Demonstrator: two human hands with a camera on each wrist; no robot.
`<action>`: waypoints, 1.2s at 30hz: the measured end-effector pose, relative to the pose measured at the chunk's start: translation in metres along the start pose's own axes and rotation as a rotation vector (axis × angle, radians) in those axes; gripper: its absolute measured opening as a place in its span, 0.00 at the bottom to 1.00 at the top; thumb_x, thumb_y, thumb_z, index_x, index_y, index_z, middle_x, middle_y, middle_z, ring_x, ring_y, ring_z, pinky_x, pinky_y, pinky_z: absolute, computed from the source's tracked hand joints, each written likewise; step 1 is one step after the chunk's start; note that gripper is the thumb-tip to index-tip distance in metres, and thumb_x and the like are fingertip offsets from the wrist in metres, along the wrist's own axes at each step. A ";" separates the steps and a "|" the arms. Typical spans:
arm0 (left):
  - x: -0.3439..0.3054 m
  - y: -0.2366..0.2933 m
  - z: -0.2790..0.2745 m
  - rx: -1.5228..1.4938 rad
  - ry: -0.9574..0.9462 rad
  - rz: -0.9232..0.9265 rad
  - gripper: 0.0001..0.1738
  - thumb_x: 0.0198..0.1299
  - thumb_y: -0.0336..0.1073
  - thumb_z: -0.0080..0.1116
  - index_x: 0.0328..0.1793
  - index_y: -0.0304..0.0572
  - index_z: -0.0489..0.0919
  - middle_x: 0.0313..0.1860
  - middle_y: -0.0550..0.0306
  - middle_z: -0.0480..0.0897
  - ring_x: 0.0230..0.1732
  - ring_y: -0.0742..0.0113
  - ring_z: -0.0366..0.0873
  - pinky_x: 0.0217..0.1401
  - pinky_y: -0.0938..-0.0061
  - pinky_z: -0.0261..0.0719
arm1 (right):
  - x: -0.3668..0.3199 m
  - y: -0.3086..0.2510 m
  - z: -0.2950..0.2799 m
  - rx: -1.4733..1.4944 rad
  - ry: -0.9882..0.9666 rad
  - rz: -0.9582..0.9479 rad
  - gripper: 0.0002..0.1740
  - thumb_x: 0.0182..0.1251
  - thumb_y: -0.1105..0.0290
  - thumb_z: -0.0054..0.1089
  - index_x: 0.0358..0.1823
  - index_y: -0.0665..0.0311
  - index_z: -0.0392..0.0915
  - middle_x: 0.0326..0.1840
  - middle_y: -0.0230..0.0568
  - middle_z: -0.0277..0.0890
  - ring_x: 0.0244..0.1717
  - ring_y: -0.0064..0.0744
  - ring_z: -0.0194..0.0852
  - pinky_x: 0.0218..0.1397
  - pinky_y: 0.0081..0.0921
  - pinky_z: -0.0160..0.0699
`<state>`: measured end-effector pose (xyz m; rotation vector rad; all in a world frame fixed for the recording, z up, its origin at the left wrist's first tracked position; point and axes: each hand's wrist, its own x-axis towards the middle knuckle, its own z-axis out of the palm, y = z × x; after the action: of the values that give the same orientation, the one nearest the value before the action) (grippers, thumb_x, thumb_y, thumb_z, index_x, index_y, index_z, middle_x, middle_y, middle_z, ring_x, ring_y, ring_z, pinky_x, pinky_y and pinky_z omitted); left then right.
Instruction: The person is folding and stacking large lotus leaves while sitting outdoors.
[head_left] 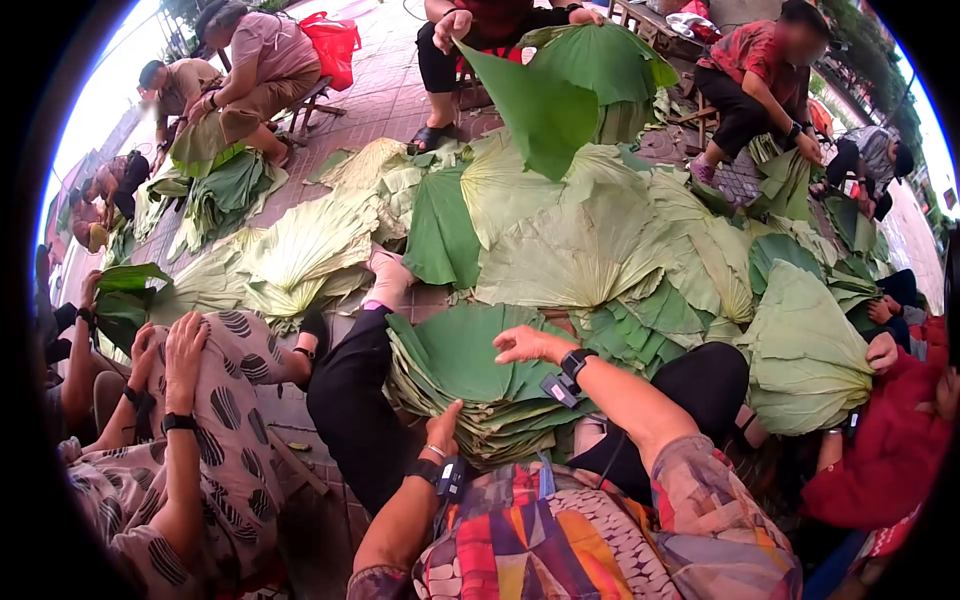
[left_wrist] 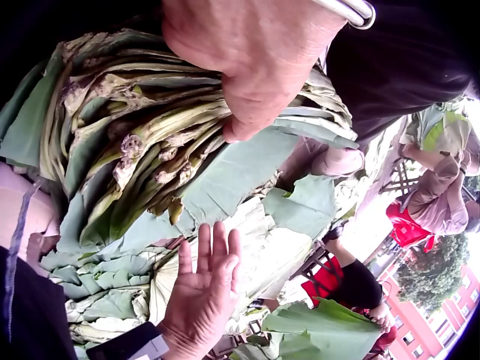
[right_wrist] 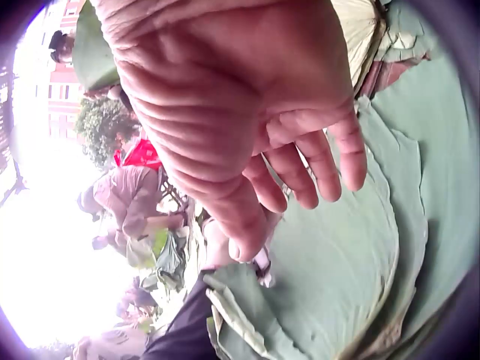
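A thick stack of folded green lotus leaves [head_left: 480,350] lies on the wearer's lap, its cut stem ends [left_wrist: 161,154] bunched along the near side. My left hand [head_left: 442,430] grips the stack's near left edge. In the left wrist view, its thumb [left_wrist: 251,112] lies over the top leaf; the other fingers are mostly hidden. Above the stack, my right hand [head_left: 530,345] is held palm down with nothing in it. Its fingers [right_wrist: 289,176] are spread and loosely bent in the right wrist view, apart from the smooth top leaf [right_wrist: 330,247].
Large pale lotus leaves [head_left: 570,250] cover the paving ahead. People sit close on both sides, one in a patterned dress [head_left: 225,420], another in a red sleeve [head_left: 870,460] with a folded leaf [head_left: 805,350]. Opposite, a person lifts a green leaf [head_left: 535,110].
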<state>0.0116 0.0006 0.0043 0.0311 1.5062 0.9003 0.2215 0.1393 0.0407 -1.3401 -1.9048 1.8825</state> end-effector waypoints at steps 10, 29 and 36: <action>0.003 -0.001 -0.001 -0.071 -0.035 -0.005 0.24 0.46 0.34 0.60 0.43 0.21 0.67 0.38 0.39 0.75 0.34 0.49 0.77 0.35 0.55 0.78 | 0.000 0.013 0.043 -0.360 -0.248 -0.173 0.24 0.47 0.65 0.57 0.47 0.69 0.69 0.40 0.47 0.74 0.39 0.37 0.73 0.41 0.29 0.72; 0.012 -0.006 -0.005 0.014 -0.013 0.020 0.28 0.44 0.38 0.62 0.47 0.24 0.67 0.44 0.42 0.73 0.41 0.52 0.74 0.40 0.59 0.74 | -0.045 -0.107 -0.094 0.687 0.434 -0.533 0.13 0.60 0.73 0.48 0.45 0.70 0.68 0.31 0.32 0.71 0.27 0.19 0.70 0.30 0.18 0.75; 0.028 -0.014 -0.012 0.063 -0.002 0.034 0.30 0.44 0.39 0.61 0.49 0.24 0.66 0.44 0.42 0.73 0.41 0.52 0.74 0.40 0.57 0.75 | -0.019 0.005 -0.128 1.264 0.904 -0.452 0.20 0.60 0.71 0.48 0.54 0.62 0.59 0.36 0.38 0.70 0.28 0.30 0.73 0.25 0.25 0.73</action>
<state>0.0029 -0.0003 -0.0280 0.1037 1.5362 0.8794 0.3184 0.2190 0.0716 -0.8773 -0.3228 1.3343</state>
